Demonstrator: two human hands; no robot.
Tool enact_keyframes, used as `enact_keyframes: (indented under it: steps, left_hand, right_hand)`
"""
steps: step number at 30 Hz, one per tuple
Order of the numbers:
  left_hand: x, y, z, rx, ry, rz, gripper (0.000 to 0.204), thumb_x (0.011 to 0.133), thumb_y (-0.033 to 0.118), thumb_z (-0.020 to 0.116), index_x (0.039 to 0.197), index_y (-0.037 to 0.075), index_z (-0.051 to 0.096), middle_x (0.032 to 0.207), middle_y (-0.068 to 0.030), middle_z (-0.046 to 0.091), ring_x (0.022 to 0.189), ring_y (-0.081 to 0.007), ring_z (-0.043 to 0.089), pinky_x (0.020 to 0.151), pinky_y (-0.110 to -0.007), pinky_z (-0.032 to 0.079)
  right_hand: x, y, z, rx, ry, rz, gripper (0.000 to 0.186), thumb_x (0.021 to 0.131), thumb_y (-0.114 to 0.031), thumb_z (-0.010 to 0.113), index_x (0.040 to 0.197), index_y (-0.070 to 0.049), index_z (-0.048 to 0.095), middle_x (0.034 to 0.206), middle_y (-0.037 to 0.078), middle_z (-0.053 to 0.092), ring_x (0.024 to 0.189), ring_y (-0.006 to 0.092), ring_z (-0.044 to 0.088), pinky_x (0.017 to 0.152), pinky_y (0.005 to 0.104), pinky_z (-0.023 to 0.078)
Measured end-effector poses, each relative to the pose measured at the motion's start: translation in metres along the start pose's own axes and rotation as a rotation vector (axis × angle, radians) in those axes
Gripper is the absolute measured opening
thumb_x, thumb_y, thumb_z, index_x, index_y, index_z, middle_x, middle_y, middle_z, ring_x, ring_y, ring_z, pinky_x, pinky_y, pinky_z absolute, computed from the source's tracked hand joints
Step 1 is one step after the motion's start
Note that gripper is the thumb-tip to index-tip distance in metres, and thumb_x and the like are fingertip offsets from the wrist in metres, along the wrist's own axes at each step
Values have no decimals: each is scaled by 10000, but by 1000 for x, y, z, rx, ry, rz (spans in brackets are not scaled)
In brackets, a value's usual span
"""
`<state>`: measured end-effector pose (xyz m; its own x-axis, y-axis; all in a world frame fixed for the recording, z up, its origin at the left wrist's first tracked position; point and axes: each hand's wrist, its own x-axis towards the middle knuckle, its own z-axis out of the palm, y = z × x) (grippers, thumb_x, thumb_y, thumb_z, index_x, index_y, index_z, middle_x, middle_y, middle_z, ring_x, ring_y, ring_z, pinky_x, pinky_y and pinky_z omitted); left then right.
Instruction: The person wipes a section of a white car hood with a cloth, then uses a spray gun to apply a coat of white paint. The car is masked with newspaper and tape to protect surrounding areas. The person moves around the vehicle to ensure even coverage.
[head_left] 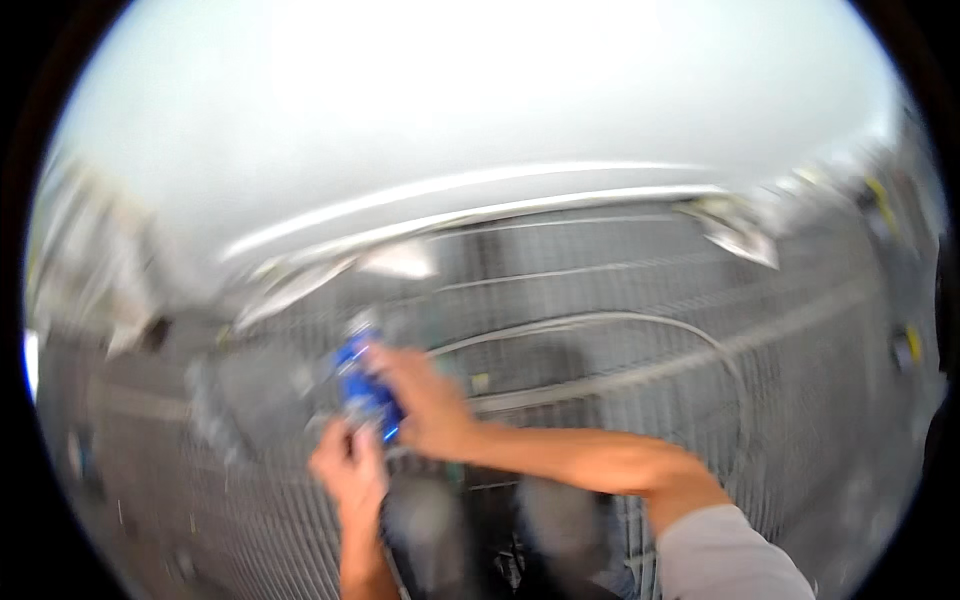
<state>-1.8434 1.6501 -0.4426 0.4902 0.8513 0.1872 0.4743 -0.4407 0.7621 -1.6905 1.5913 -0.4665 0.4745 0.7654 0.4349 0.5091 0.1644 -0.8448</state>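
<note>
A blue, bottle-shaped object (354,362) with pale, shiny ends is held at a tilt left of the middle; motion blur hides its exact kind. My right hand (428,402) wraps around its side, the forearm reaching in from the lower right. At the lower end, the fingers of my left hand (347,468) are closed on it, close to the right hand. Both hands are above the grated floor (680,400), in front of my knees.
A large, glossy white panel (480,110) with a curved lower edge fills the top. Pale torn sheets (740,238) hang along that edge. A thin hose (690,325) curves across the grating. Crumpled, see-through plastic (225,400) is at left, a yellow-marked object (908,346) at far right.
</note>
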Motion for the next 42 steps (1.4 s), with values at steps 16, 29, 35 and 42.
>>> enact_keyframes:
  steps: [16, 29, 35, 42]
  left_hand:
    - [-91, 18, -118, 515, -945, 169, 483, 884, 369, 718, 1187, -4, 667, 743, -189, 688, 585, -316, 622, 528, -454, 474]
    - [-15, 75, -167, 177, -1085, -254, 354, 966, 323, 600, 852, -12, 606, 634, -101, 530, 566, -232, 462, 553, -441, 373]
    - [25, 114, -218, 173, -1086, -418, 385, 980, 215, 590, 640, 56, 503, 526, -43, 456, 449, -110, 397, 443, -317, 297]
    - [31, 70, -273, 79, -1194, -330, 300, 952, 278, 614, 832, 3, 623, 637, -109, 560, 558, -239, 483, 543, -424, 377]
  right_hand:
    - [-55, -201, -379, -572, 827, 291, 714, 814, 24, 665, 1463, -26, 373, 1215, 149, 563, 1001, 246, 602, 790, 331, 536]
    - [-94, -499, -479, -431, 1938, 357, 260, 901, -5, 561, 1159, -6, 595, 1105, 59, 639, 851, 131, 607, 464, 294, 557]
    - [-100, -567, -420, -425, 2008, 499, 168, 967, -162, 595, 1071, -33, 624, 914, 40, 636, 713, 103, 579, 418, 261, 483]
    - [-102, -598, -364, -438, 2007, 436, 111, 938, -129, 618, 979, -27, 604, 803, 33, 588, 638, 93, 535, 404, 255, 437]
